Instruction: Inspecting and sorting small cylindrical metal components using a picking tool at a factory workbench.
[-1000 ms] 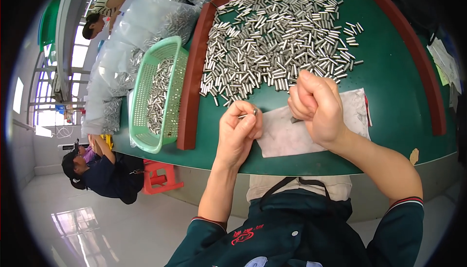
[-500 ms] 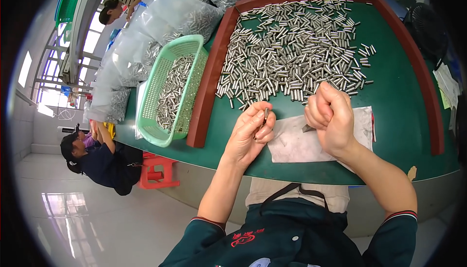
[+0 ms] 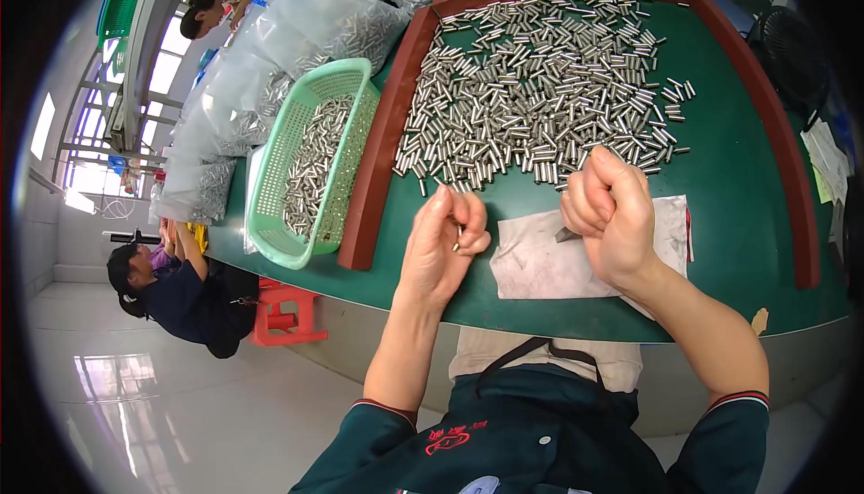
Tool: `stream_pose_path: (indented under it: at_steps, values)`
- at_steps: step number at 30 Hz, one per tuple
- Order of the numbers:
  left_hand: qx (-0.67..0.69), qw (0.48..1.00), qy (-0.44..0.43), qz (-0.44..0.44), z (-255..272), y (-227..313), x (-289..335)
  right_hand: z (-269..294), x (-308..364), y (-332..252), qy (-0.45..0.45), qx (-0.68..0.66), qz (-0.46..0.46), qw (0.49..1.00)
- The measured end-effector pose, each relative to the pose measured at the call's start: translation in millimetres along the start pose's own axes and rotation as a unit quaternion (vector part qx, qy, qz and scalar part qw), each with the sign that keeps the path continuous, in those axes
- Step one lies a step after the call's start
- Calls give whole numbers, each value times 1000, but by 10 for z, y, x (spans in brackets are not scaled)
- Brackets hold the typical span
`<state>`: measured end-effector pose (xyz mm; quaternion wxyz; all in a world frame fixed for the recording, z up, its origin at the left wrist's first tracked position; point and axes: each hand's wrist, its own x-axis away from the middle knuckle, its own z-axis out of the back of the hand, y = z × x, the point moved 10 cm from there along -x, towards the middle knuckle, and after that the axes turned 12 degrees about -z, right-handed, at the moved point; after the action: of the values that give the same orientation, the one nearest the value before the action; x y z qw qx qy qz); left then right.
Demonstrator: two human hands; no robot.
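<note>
Many short silvery metal pins (image 3: 540, 89) lie in a spread-out pile on the green table. Just below the pile's near edge is my left hand (image 3: 441, 247), its fingers curled round at least one metal pin (image 3: 458, 239); how many it holds is hidden. My right hand (image 3: 614, 220) is closed in a fist above a stained white cloth (image 3: 531, 269). A small grey wedge-shaped end (image 3: 566, 235) shows under its curled fingers; the rest of that piece is hidden in the fist.
A reddish-brown wooden rail (image 3: 389, 134) frames the pile. Left of it stands a light green plastic basket (image 3: 270, 197) of pins, with clear bags (image 3: 360, 26) of pins beyond. A black fan (image 3: 790, 53) sits at right. Two people and a red stool (image 3: 286, 314) are at left.
My left hand has moved left, away from my right hand, and the pin that stood up between its fingertips now sits lower among the curled fingers. My right hand stays nearly still.
</note>
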<state>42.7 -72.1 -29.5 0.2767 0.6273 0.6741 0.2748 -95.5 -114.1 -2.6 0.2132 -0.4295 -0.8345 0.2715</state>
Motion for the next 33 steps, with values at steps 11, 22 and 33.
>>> stream_pose_path:
  at_steps: [11,22,33]
  values:
    - [-756,620,-13,-209,-252,578,-207,29,-12,-6,12,3,-1,1000]
    - [-782,556,-221,-174,-456,319,-455,48,5,-17,23,-3,-3,1000]
    - [-671,713,-187,-81,-554,-156,-17,22,23,-118,13,8,31,999]
